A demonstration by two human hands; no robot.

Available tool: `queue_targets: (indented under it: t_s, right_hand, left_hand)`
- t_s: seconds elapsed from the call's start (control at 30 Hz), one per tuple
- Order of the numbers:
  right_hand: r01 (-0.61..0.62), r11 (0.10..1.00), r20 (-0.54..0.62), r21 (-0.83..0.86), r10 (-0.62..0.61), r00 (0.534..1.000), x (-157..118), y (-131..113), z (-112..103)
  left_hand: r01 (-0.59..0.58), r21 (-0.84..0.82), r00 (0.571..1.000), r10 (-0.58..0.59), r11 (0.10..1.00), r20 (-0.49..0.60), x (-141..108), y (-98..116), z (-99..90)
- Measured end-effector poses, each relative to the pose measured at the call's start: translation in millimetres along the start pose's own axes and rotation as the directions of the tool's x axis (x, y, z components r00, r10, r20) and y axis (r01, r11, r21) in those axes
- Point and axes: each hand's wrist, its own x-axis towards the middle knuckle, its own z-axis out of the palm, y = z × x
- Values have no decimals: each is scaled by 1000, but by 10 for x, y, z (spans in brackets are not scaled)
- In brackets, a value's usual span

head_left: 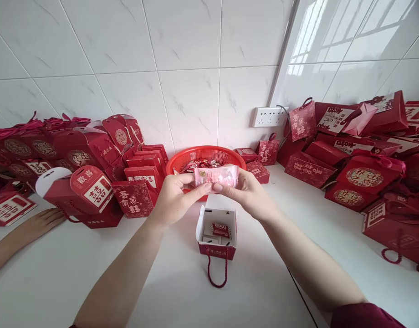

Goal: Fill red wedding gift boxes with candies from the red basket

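Both hands are occupied: the left hand [171,200] and the right hand [255,193] pinch opposite ends of a shiny pink printed packet [216,176], thumbs in front, presumably to keep it level and its face showing. It hangs in the air before a round red plastic mesh basket [175,158] of wrapped pieces — above and beyond a small open dark-red card box [217,252]. That box stands mouth up, seemingly for easy reach inside, where a small dark-red packet [221,230] lies; its twisted dark-red cord handle [217,286] flops toward the person, leaving the opening unobstructed.
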Motion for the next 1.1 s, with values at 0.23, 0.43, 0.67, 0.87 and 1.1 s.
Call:
queue_targets:
  t_s: [0.23,0.43,0.67,0.87,1.1]
  right_hand:
    - [-20,998,41,-61,22,999,-42,-17,-6]
    - [-19,997,54,-69,22,998,-78,-80,0]
    - [-28,998,70,-53,31,997,-104,-107,-2]
    - [-31,999,87,-31,34,996,-108,-125,0]
    - [-32,994,20,-105,35,999,-101,-96,26]
  left_hand:
    - [4,-63,999,-1,998,54,0,-14,32]
    - [32,-197,995,-13,980,96,-28,25,58]
    - [51,-186,995,-33,981,96,-24,37,65]
    - [47,-205,993,-24,978,114,-27,46,61]
    - [-1,-123,997,11,992,77,-26,114,66]
